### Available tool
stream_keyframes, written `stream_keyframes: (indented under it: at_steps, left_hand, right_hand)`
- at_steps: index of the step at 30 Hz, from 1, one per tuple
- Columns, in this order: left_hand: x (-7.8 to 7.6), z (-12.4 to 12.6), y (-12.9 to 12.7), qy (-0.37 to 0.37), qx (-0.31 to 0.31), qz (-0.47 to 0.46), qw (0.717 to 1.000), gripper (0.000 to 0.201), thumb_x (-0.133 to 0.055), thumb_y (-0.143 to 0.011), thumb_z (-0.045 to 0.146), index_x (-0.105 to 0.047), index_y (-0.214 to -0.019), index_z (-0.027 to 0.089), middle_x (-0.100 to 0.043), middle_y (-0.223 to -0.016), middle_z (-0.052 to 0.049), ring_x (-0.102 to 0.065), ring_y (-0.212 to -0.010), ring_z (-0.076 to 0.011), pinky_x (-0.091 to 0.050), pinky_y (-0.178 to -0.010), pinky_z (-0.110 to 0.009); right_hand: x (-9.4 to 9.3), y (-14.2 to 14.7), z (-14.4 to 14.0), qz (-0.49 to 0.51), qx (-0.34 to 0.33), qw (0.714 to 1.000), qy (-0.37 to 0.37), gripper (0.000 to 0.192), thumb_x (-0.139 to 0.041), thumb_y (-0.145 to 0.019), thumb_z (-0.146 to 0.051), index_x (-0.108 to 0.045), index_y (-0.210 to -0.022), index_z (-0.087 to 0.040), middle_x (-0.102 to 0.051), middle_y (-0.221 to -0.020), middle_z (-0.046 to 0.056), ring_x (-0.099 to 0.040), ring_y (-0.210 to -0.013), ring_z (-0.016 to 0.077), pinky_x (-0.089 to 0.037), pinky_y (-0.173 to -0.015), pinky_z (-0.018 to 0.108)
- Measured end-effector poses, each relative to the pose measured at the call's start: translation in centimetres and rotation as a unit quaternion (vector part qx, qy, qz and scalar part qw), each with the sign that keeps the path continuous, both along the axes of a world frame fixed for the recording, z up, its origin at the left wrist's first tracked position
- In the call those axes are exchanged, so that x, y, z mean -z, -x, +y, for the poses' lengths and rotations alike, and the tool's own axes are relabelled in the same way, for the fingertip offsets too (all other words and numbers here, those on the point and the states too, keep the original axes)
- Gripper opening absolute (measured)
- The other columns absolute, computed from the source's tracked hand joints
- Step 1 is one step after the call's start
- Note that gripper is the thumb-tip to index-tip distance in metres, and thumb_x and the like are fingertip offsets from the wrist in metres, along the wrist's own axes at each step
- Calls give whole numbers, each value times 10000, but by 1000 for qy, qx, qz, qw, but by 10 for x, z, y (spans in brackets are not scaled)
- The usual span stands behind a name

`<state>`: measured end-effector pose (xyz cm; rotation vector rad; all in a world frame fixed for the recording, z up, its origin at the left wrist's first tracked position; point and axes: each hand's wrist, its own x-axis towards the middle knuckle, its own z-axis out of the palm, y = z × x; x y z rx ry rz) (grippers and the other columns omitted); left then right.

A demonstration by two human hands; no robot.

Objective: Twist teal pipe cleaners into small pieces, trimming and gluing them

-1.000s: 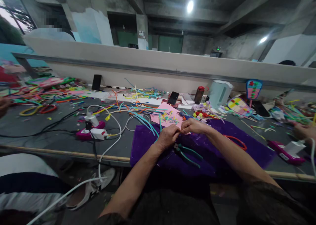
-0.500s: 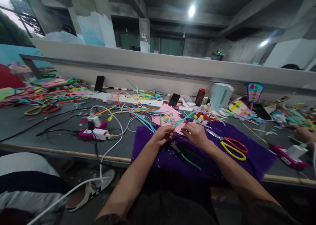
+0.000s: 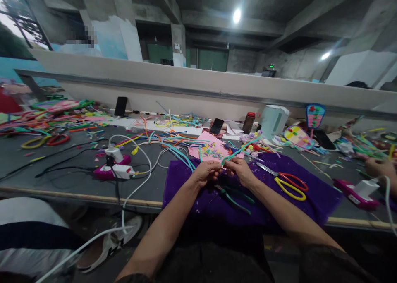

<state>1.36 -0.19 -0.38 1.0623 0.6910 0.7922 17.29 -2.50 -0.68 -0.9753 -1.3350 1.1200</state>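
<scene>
My left hand and my right hand meet over a purple cloth, fingertips close together. Both pinch a teal pipe cleaner that runs up and to the right from my fingers. Teal-handled pliers lie on the cloth just below my hands. Scissors with one red and one yellow handle rest on the cloth to the right of my right hand. A pink sheet strewn with small coloured bits lies just beyond my hands.
Loose pipe cleaners cover the grey table. A pink power strip with white plugs and cables sits left. Phones, a dark bottle and a white kettle stand at the back. Another person's hand works at right.
My hands parted, then came back together holding a teal pipe cleaner. The scissors, earlier hidden by my right arm, now show on the cloth.
</scene>
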Motion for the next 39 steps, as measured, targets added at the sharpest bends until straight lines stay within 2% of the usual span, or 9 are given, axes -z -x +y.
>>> stream_keyframes:
  at_steps: [7,16,19,23,26,29,33,35,39]
  left_hand:
    - [4,-5,-4,-96,-45,50,993,269,-693,-600,332,-589,-718,114,-547,-584,8,-464,-430,-52,-369,-393,-168]
    - [3,-3,-7,-39,-72,28,996,256,-710,-569,277,-518,-659,134,-522,-530,31,-417,-373,-38,-305,-357,-155]
    - [1,0,-4,-7,-68,-8,998,252,-702,-589,265,-497,-671,142,-520,-537,34,-409,-374,-29,-296,-355,-141]
    - [-2,1,0,32,-21,-49,998,183,-655,-643,221,-498,-692,140,-498,-534,46,-370,-355,-5,-265,-345,-119]
    - [-3,0,1,56,38,-30,997,141,-622,-669,216,-514,-689,129,-505,-535,34,-367,-353,-4,-258,-340,-120]
    - [-2,0,2,56,69,-14,996,139,-625,-659,209,-521,-661,117,-513,-529,25,-368,-350,0,-250,-336,-119]
    - [0,-1,2,31,87,-4,996,177,-656,-634,226,-518,-638,117,-513,-514,29,-339,-328,8,-226,-327,-121]
    - [0,-2,2,22,86,6,996,204,-673,-620,243,-512,-626,119,-510,-499,28,-333,-321,5,-210,-320,-127]
    - [2,-1,1,2,71,38,997,237,-702,-587,269,-523,-607,116,-523,-488,20,-346,-320,-7,-219,-320,-145]
  right_hand:
    - [2,6,-1,37,11,999,28,194,-660,-626,-309,-552,-599,-150,-477,-431,-49,-386,-357,62,-269,-357,192]
    - [-16,-31,18,219,84,972,-4,242,-668,-622,-321,-482,-626,-167,-355,-433,-93,-268,-336,22,-187,-327,168]
    - [-19,-44,18,179,109,977,-31,264,-642,-657,-366,-562,-807,-163,-506,-575,-45,-330,-371,25,-215,-335,170]
    - [-10,-33,6,-19,77,992,-99,328,-621,-689,-339,-588,-978,-188,-561,-690,-15,-397,-416,52,-301,-375,196]
    - [-4,-20,-3,-204,86,947,-231,285,-593,-733,-310,-618,-998,-208,-571,-790,21,-494,-549,104,-417,-507,252]
    - [-4,-18,-10,-353,132,856,-354,251,-541,-790,-275,-636,-1018,-232,-570,-893,67,-539,-776,170,-444,-662,305]
    - [-8,-23,-14,-459,178,756,-432,244,-558,-786,-267,-648,-1013,-262,-559,-996,91,-514,-925,218,-411,-789,375]
    - [-9,-24,-14,-477,153,742,-445,248,-565,-782,-266,-641,-1018,-263,-567,-1024,89,-516,-940,220,-401,-817,396]
    - [-10,-22,-12,-441,62,781,-437,209,-513,-818,-239,-634,-988,-225,-617,-932,75,-553,-881,182,-434,-780,344]
